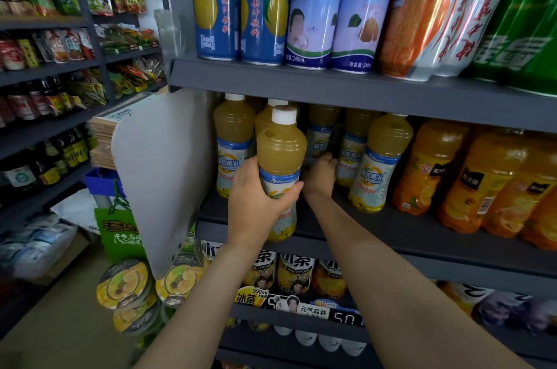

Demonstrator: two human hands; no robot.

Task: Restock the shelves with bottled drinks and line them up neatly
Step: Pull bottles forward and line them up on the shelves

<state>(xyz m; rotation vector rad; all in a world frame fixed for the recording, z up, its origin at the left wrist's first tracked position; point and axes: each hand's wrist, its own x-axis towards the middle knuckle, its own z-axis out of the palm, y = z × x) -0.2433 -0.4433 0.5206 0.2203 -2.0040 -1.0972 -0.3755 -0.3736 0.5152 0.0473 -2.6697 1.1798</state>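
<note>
The left hand point(261, 196) grasps a juice bottle point(281, 163) upright at the shelf point(391, 230) front, while the right hand point(320, 177) reaches behind it among the row point(373, 157), fingertips hidden, its grip impossible to tell.

gap between bottles point(381, 157), shelf point(391, 227) front bare

Six pear-juice bottles point(281, 157) — four blue cans point(289, 6)
</note>
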